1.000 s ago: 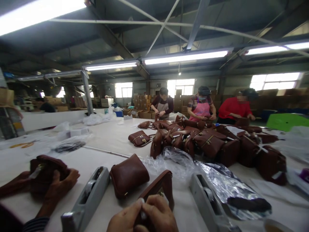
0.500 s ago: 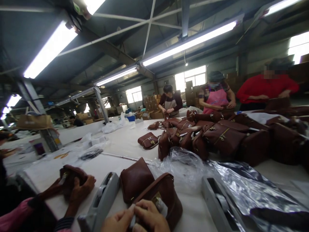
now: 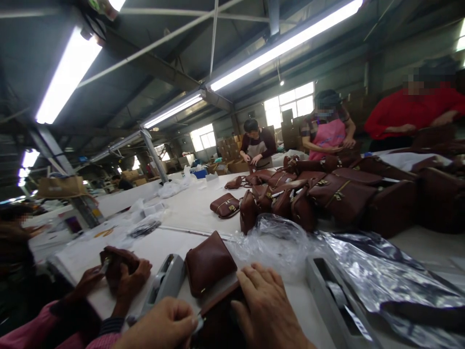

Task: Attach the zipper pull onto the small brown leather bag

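Brown leather bag (image 3: 218, 317) lies at the table's (image 3: 189, 208) near edge, right hand (image 3: 267, 310) spread flat pressing it, left hand (image 3: 163, 325) pinching a small pale tab at its flap; taping or tagging seemingly underway, needing steady hold.

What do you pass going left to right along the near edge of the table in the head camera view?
Co-worker's hands on a small brown bag → left tape dispenser → brown pouch → right hand → right tape dispenser → silver foil bag.
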Available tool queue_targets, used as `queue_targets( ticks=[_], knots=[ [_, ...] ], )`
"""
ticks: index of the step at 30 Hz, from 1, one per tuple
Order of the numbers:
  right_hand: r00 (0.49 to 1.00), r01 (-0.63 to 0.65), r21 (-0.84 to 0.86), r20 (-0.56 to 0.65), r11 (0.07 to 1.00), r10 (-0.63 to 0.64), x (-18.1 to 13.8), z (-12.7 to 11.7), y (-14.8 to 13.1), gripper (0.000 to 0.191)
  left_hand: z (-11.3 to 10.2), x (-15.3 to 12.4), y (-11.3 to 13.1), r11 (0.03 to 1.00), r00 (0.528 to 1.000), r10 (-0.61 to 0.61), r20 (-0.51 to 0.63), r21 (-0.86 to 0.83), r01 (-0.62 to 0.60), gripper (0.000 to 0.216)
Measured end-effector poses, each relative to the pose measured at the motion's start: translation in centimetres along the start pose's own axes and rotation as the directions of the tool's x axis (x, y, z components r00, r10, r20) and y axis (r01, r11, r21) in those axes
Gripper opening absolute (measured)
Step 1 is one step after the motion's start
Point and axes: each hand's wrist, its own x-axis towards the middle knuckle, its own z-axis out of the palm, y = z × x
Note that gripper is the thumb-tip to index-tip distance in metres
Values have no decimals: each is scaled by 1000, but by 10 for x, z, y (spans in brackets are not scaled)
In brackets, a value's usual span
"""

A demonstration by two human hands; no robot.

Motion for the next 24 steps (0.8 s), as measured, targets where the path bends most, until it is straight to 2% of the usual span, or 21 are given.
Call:
queue_targets(
  ticks=[2, 5, 8, 11, 13, 16, 18, 20, 22, 24],
  knots=[
    [994, 12, -46, 106, 999, -7, 3, -9, 1, 47, -9, 0, 8, 991, 999, 40, 30, 125, -44, 28],
    [966, 13, -109, 259, 994, 16, 7, -22, -5, 32, -23, 4, 19, 959, 992, 109, 69, 255, -123, 21],
    [928, -37, -176, 358, 984, 99, 6, -29, -13, 20, -34, 11, 28, 862, 962, 248, 110, 428, -271, 24],
    [904, -38, -214, 409, 976, 124, -2, -26, -17, 15, -40, 18, 34, 700, 892, 421, 165, 566, -435, 26],
    [899, -28, -173, 426, 984, 101, -8, -23, -17, 10, -41, 20, 36, 598, 841, 510, 180, 629, -497, 26],
    [910, -17, 9, 414, 1000, 12, -8, -23, -19, 2, -39, 18, 34, 455, 779, 597, 189, 720, -524, 29],
    [913, 1, 54, 408, 999, -23, 1, -26, -26, 9, -35, 18, 29, 346, 740, 638, 214, 778, -524, 32],
    [918, 30, 11, 396, 999, -32, 17, -28, -37, 23, -31, 23, 18, 220, 669, 700, 250, 815, -535, 33],
    [928, 48, 18, 368, 999, -51, 34, -25, -49, 28, -28, 32, 3, 89, 543, 797, 267, 836, -542, 29],
    [935, 46, 107, 346, 993, -81, 49, -17, -59, 27, -25, 44, -13, -12, 401, 878, 263, 848, -531, 24]
  ],
)
